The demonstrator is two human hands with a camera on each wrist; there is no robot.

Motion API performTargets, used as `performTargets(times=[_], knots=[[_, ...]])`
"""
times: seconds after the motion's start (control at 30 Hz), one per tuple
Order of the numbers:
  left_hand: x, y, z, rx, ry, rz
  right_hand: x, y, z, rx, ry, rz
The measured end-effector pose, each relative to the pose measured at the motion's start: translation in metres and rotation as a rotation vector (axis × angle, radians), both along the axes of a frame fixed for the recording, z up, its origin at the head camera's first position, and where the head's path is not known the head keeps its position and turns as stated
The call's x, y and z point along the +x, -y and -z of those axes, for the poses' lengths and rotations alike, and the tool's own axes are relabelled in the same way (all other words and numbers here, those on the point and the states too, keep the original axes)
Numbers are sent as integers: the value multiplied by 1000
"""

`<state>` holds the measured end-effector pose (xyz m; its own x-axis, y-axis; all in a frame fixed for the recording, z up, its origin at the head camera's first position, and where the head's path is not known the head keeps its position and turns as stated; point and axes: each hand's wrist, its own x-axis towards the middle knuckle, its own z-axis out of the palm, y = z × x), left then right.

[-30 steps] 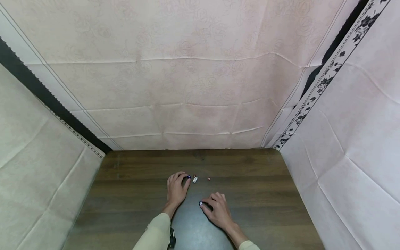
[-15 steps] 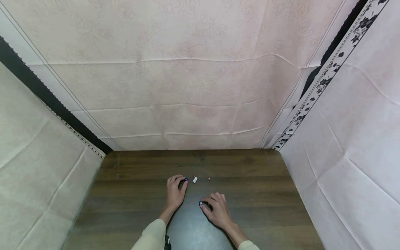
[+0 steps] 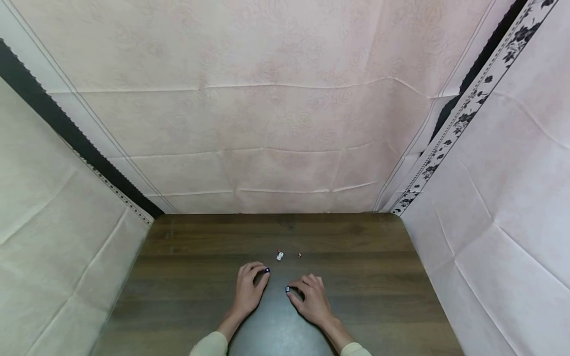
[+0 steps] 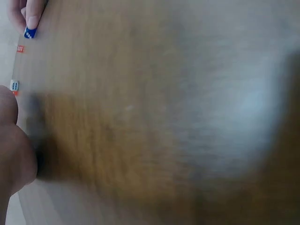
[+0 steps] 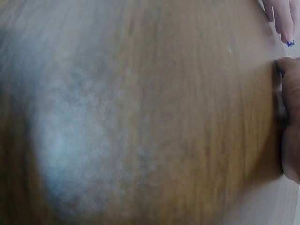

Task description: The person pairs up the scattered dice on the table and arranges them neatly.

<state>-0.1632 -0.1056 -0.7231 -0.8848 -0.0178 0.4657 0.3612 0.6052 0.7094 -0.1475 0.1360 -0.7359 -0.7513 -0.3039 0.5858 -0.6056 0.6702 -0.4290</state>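
Observation:
In the head view my left hand (image 3: 250, 289) pinches a blue die (image 3: 267, 270) between thumb and index finger, low over the table. To its right, my right hand (image 3: 311, 301) pinches another blue die (image 3: 287, 289) the same way. That right-hand blue die (image 4: 30, 33) shows white pips in the left wrist view. The left-hand blue die (image 5: 290, 43) appears at the top right of the right wrist view. Farther from me lie white dice (image 3: 279, 256), too small to count surely, with a red die (image 3: 279, 250) close behind. Apart to the right sits another red die (image 3: 300, 255).
A brown wood-grain table (image 3: 200, 237) carries everything, with a bright reflection between the forearms. Pale patterned cloth (image 3: 285, 123) hangs beyond its far edge. More white cloth (image 3: 498, 247) borders the right side, and the left side likewise.
My left hand has drawn back toward me with its blue die, away from the white and red dice. My right hand stays in place, and the loose dice have not moved.

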Motion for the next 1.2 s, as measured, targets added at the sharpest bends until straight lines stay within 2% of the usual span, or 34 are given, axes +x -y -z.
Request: performTargets(times=[0.33,0.47,0.63,0.87,1.2], knots=[[24,-14,0,-108,-56,96,1,-1,0,6,4,4],[29,-20,0,-140,-39,119,1,0,-1,6,-1,3],[31,-23,1,-165,0,119,2,0,-2,1,-1,5],[31,-24,4,-172,-31,136,2,0,-1,2,16,6],[32,-25,3,-163,-13,158,3,-1,-2,8,68,10]])
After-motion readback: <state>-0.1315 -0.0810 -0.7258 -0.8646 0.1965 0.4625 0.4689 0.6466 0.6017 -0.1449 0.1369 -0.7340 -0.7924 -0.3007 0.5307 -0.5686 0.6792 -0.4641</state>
